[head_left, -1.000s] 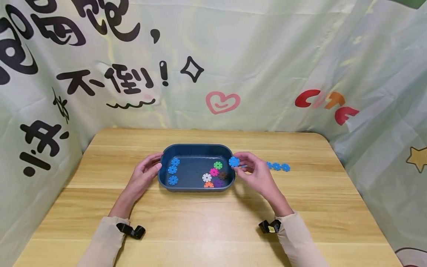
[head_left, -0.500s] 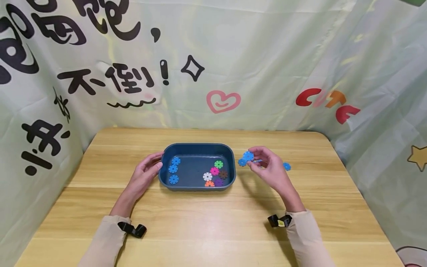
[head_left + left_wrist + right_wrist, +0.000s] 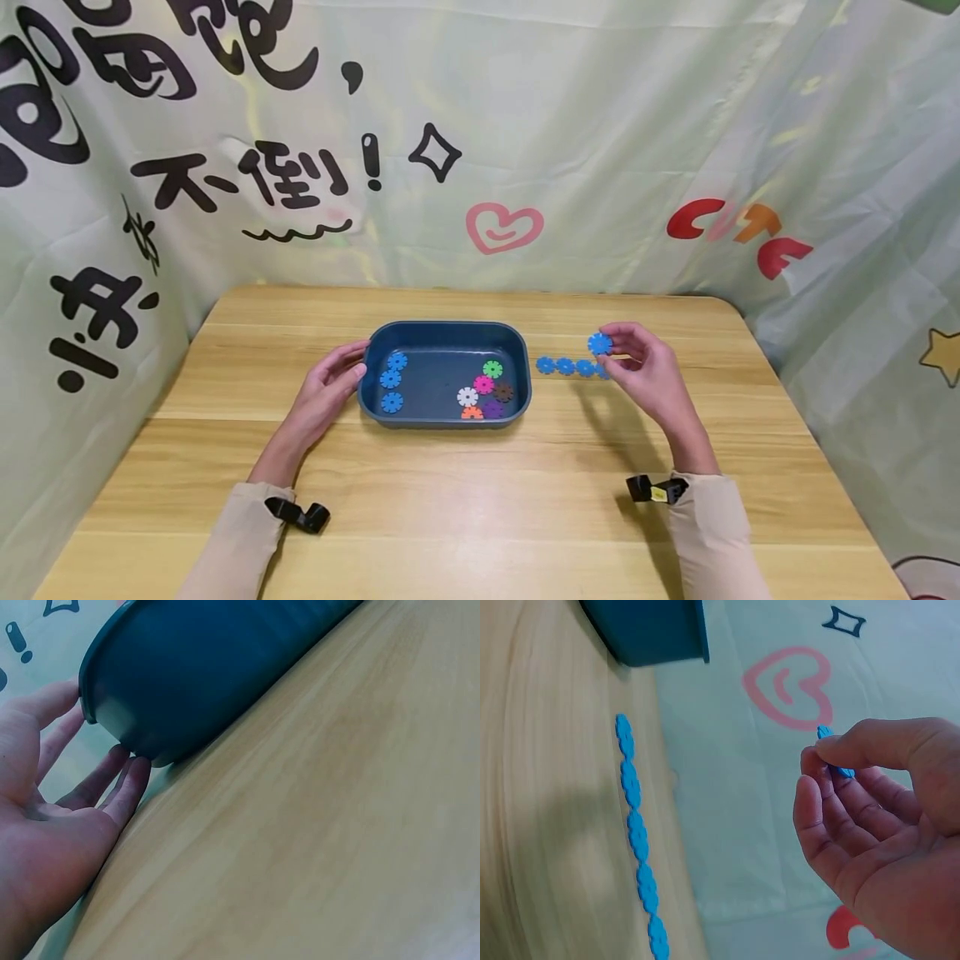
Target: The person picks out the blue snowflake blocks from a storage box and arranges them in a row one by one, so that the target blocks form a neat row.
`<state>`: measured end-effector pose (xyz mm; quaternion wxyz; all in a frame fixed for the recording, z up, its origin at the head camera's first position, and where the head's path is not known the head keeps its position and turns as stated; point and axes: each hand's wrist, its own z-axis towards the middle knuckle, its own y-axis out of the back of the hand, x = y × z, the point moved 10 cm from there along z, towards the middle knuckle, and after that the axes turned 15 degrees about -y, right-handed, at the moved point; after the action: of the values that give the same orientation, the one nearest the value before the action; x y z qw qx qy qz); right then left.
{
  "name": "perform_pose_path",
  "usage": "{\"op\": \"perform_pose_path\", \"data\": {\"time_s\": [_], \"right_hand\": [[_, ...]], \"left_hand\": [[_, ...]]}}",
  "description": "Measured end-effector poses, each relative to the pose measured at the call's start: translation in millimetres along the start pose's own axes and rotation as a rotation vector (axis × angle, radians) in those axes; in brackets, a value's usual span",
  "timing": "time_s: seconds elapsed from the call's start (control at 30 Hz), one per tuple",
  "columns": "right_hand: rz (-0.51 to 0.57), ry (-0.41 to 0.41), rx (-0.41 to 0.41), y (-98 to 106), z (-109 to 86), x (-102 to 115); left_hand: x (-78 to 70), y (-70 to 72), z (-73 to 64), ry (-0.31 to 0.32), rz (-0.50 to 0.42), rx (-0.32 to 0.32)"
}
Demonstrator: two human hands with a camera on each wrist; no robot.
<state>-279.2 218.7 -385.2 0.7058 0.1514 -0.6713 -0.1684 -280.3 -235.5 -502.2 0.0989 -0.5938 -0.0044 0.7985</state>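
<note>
In the head view, my right hand point(image 3: 648, 375) pinches a blue snowflake disc point(image 3: 600, 343) between thumb and fingertips, raised above the table. Just below it lies a straight row of several blue snowflake discs point(image 3: 565, 367), its right end hidden by the hand. The right wrist view shows the row point(image 3: 638, 836) set edge to edge. My left hand point(image 3: 324, 390) rests against the left end of a dark blue tray point(image 3: 446, 422), thumb at the rim and fingers on the outer wall point(image 3: 180, 682).
Inside the tray, three blue discs point(image 3: 391, 379) lie at the left. Several others, including green point(image 3: 492, 368), pink, white and orange ones, lie at the right. The wooden table point(image 3: 450, 508) meets a printed cloth point(image 3: 600, 167) at the back. Both wrists wear black camera mounts.
My right hand has moved right from the tray's right rim with the blue disc, passing over the row and uncovering its left part. The left hand stays at the tray.
</note>
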Motion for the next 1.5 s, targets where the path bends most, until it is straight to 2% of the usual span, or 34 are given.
{"op": "perform_pose_path", "data": {"time_s": [0.13,0.47,0.6,0.8,1.23,1.5], "right_hand": [[-0.018,-0.016,-0.031,11,2.2,-9],[-0.074,-0.118,-0.093,36,8.7,-41],[-0.072,-0.128,-0.112,44,11.2,-53],[-0.049,-0.122,-0.138,55,10.1,-62],[-0.102,-0.263,-0.164,73,8.4,-95],[-0.149,-0.284,-0.191,82,8.6,-109]], "left_hand": [[-0.5,-0.2,0.2,0.000,0.008,0.003],[-1.0,-0.5,-0.5,-0.001,0.009,0.008],[-1.0,-0.2,-1.7,0.003,0.016,0.010],[-1.6,0.2,-2.0,0.007,0.021,0.006],[-0.2,-0.5,-0.4,-0.003,0.016,0.010],[-1.5,-1.3,-0.6,-0.005,0.011,0.007]]}}
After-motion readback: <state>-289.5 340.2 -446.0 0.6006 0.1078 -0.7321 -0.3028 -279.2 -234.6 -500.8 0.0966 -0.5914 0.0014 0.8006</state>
